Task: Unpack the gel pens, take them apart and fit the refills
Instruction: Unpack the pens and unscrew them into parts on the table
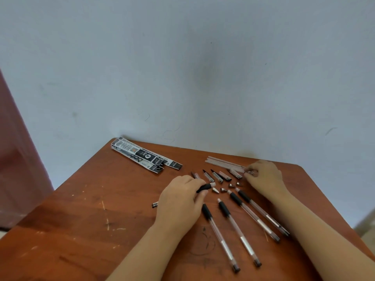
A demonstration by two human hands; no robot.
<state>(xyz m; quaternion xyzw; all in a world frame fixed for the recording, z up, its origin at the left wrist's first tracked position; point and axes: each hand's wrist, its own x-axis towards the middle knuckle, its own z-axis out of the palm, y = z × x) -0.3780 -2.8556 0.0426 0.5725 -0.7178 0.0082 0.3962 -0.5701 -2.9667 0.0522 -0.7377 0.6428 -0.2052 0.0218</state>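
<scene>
Black-and-white empty packets (146, 156) lie far left on the wooden table (81, 230). Next, the left hand (180, 201) curls round a pen barrel (205, 187) by its black rubber grip, open end aimed right and slightly far. Four more barrels (239, 230) fan out near centre, grips pointing far. Far right, the right hand (261, 175) pinches the near ends of the refills (225, 163), which lie left-right. They look light, thin and bendable; best held near the tip.
</scene>
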